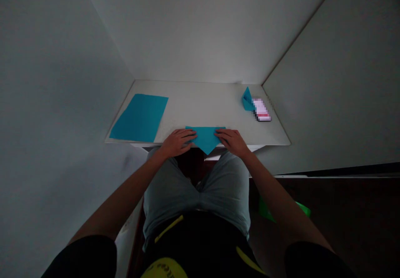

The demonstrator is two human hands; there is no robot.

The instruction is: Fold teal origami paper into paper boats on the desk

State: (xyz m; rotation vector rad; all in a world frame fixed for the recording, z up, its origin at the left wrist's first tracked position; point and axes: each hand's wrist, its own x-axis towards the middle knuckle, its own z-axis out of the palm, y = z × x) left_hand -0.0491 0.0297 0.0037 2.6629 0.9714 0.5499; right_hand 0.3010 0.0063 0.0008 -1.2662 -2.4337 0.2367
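A blue sheet of paper (206, 138), folded into a triangle-like shape, lies at the near edge of the white table. Its long straight side faces away from me, and its point hangs over the edge towards my lap. My left hand (179, 142) holds the paper's left end, fingers lying over it. At the opposite end, my right hand (232, 140) grips the paper with bent fingers. Parts of both ends are hidden under the fingers.
A larger flat blue sheet (140, 117) lies on the left of the white table (200, 103). At the back right, a folded blue paper piece (248, 100) touches a phone (261, 110) with a blurred screen. Walls enclose the table. Something green (265, 209) is on the floor.
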